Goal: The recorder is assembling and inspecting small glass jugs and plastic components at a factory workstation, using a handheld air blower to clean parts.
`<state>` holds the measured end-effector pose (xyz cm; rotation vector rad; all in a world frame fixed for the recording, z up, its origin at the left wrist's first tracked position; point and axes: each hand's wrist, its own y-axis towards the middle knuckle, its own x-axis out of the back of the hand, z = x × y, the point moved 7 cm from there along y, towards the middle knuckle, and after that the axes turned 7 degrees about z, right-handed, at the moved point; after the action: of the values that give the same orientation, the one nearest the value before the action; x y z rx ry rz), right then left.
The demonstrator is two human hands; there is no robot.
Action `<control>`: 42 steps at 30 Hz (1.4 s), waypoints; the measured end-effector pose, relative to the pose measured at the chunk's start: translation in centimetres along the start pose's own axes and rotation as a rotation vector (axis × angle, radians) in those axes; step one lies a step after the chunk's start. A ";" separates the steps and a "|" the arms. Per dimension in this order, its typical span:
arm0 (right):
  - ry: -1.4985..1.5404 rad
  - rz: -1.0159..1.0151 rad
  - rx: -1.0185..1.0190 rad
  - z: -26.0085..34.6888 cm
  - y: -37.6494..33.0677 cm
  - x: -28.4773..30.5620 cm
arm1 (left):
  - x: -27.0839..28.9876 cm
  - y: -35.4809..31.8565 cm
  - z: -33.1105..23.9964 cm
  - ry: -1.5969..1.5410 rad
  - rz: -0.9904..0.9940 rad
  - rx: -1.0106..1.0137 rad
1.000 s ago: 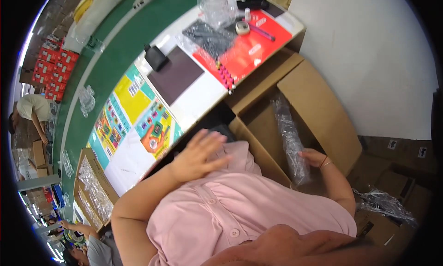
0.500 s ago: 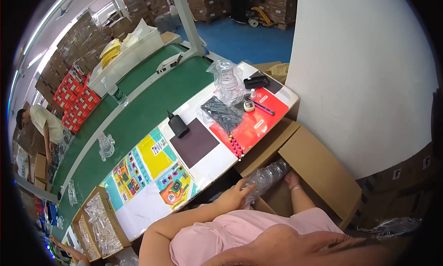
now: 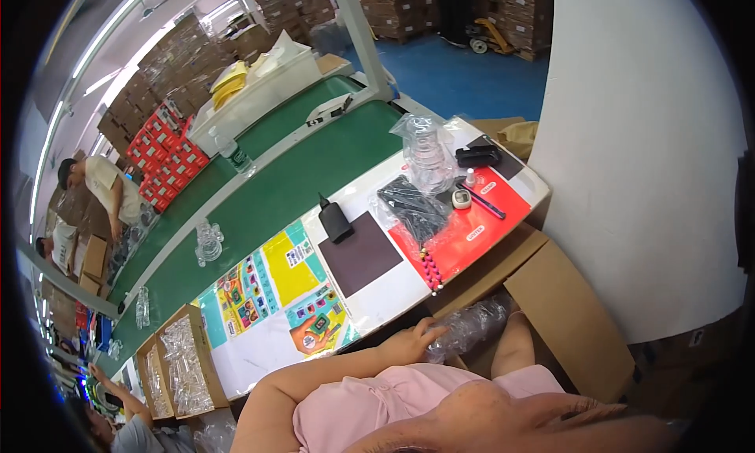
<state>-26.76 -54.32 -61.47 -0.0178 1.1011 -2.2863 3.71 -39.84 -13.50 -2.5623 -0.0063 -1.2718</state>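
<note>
My left hand (image 3: 417,340) grips the near end of a clear plastic bag of stacked see-through parts (image 3: 474,327), its fingers bent over the film. The bag lies across the opening of a cardboard box (image 3: 572,307) beside the table's near edge. My right forearm reaches down into this box. Of my right hand (image 3: 516,321) only the wrist end shows, at the bag's far end; its fingers are hidden. A similar bag of stacked clear rings (image 3: 429,158) stands on the table (image 3: 362,305).
On the table lie a black bottle (image 3: 335,221), a bagged black item (image 3: 413,205), a beaded string (image 3: 430,272) and a pen (image 3: 484,200). A divided carton of clear parts (image 3: 182,366) stands left. Beyond runs a green conveyor (image 3: 275,197). Co-workers are at the far left.
The view has shifted, so the scene sits further right and lower. My left hand stays on the bag; my right hand has sunk further out of sight behind it.
</note>
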 end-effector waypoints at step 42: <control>-1.160 1.143 1.064 33.1 -35.9 -52.5 | 27.2 -45.9 -12.8 -0.163 -1.676 -0.515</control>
<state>6.82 -33.39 -1.71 -0.1975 -0.6429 -1.1269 4.52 -2.19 26.42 -2.8082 -2.5235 -1.4370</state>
